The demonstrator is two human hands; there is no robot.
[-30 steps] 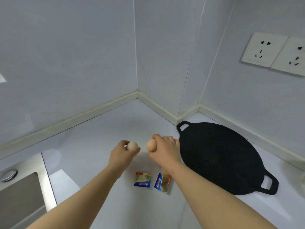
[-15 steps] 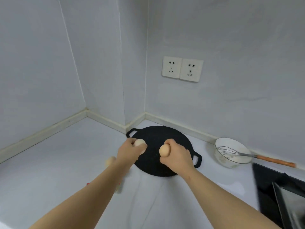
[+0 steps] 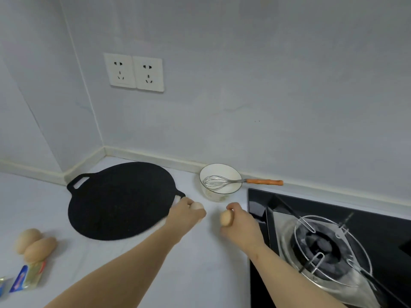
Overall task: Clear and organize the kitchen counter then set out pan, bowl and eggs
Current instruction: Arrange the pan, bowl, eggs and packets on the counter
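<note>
Holding one egg apiece, the two grips reach out over the white surface [image 3: 155, 274] between the pan and the stove. The left grip [image 3: 184, 215] is curled round a pale egg [image 3: 196, 206], thumb and fingers wrapped about it so that only its rounded end shows. This grip sits at the right edge of the pan [image 3: 120, 201] and covers most of the loop handle on that side. The right grip [image 3: 241, 225] pinches a brown egg [image 3: 225, 218] at its fingertips, with the egg poking out to the left, near the left edge of the stove [image 3: 322, 241]. The two held eggs are near each other but apart, and whether either touches the surface cannot be told. The pan is flat, round and black. It lies on the surface close to the corner of the walls, its other loop handle pointing to the far left. Just right of it, by the foot of the wall, stands a white bowl [image 3: 213, 195] with a wire whisk [image 3: 222, 181] resting in it, the orange handle [image 3: 264, 181] sticking out over the rim to the right. At the far left, two loose eggs [image 3: 40, 250] lie touching each other on the surface, blurred and well apart from both grips. Just in front of them lie small blue and yellow packets [image 3: 26, 277]. A double wall socket [image 3: 133, 72] is mounted above the pan.
</note>
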